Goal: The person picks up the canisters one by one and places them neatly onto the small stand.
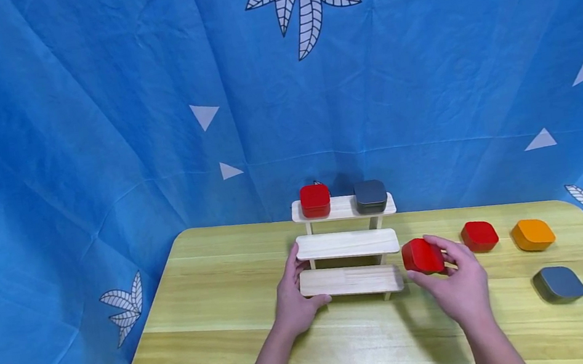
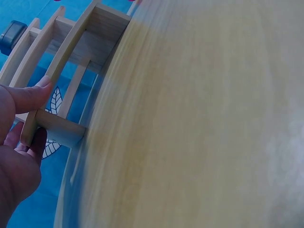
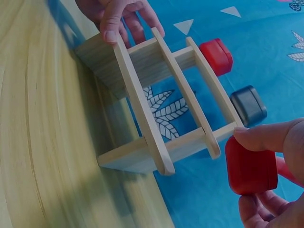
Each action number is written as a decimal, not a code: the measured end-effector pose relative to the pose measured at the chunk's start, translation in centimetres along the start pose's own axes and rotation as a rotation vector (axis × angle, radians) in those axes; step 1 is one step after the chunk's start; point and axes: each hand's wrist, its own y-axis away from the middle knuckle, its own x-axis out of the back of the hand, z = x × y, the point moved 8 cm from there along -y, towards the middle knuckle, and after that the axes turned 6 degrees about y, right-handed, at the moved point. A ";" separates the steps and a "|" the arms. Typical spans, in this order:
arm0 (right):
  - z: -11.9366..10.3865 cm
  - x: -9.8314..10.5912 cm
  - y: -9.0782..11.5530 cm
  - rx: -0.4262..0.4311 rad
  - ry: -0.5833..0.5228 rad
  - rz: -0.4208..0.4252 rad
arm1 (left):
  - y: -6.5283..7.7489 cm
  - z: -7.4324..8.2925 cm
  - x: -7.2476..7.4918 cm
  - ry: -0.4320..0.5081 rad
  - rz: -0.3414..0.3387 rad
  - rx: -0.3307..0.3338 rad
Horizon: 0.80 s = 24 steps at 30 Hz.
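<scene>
A small three-tier wooden shelf stands on the table. My left hand grips its left end, thumb on the lowest board and fingers behind, as the left wrist view also shows. My right hand pinches a red rounded box between thumb and fingers, just right of the shelf's lower boards. On the top board sit another red box at the left and a dark grey box at the right. The middle and lowest boards bear nothing.
To the right on the wooden table lie a red box, an orange box and a dark grey box. A blue cloth with leaf prints hangs behind the table and along its sides.
</scene>
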 end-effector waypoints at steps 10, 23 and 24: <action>-1.4 -1.1 0.1 0.072 -0.045 -0.014 | -0.1 0.0 0.1 -0.006 -0.002 -0.008; -2.3 -2.2 0.1 0.065 -0.012 -0.041 | 0.0 0.0 0.1 -0.012 -0.008 -0.010; -2.3 -2.3 0.1 0.064 -0.010 -0.043 | 0.0 0.0 0.1 -0.012 -0.007 -0.007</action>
